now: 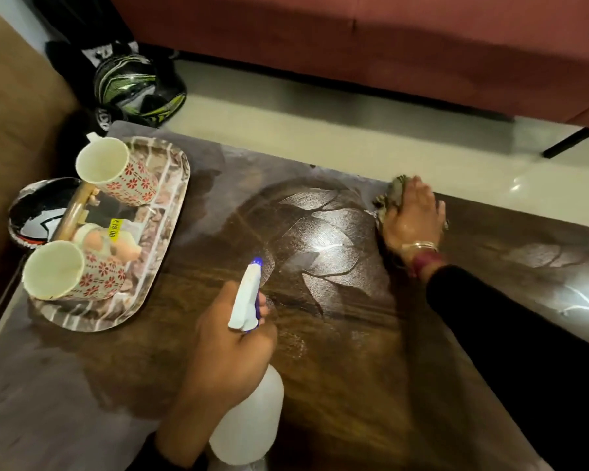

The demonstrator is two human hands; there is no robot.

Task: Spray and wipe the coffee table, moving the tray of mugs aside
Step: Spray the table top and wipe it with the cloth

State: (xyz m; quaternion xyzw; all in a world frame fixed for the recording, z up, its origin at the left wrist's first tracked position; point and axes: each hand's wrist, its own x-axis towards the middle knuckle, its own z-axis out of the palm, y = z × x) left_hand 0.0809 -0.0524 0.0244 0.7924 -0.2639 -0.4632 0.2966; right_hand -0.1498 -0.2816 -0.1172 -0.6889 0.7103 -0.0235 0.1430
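Observation:
The dark glossy coffee table [337,351] fills the view. My left hand [228,348] grips a white spray bottle [249,413] with a blue-tipped nozzle aimed at the table's middle. My right hand [412,219] presses a greenish cloth [390,198] flat on the table near its far edge. A patterned tray [170,212] sits at the table's left end. Two white mugs with red flowers stand on it, one at the back [116,173] and one at the front [68,273].
A red sofa [388,39] runs along the far side, with pale floor [286,130] between it and the table. A black and green helmet [140,86] lies on the floor at the back left. Another helmet [38,215] sits left of the tray.

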